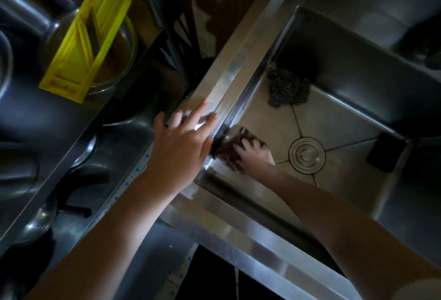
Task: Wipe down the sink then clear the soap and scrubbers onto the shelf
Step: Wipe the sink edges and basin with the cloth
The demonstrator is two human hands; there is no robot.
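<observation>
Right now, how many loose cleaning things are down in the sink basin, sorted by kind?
Wire scrubber: 1
Dark wiping cloth, pressed under the right hand: 1
Black block, sponge or soap, cannot tell which: 1
Total: 3

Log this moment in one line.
wiping | left hand: on sink rim | right hand: presses cloth in basin | scrubber: in basin
</observation>
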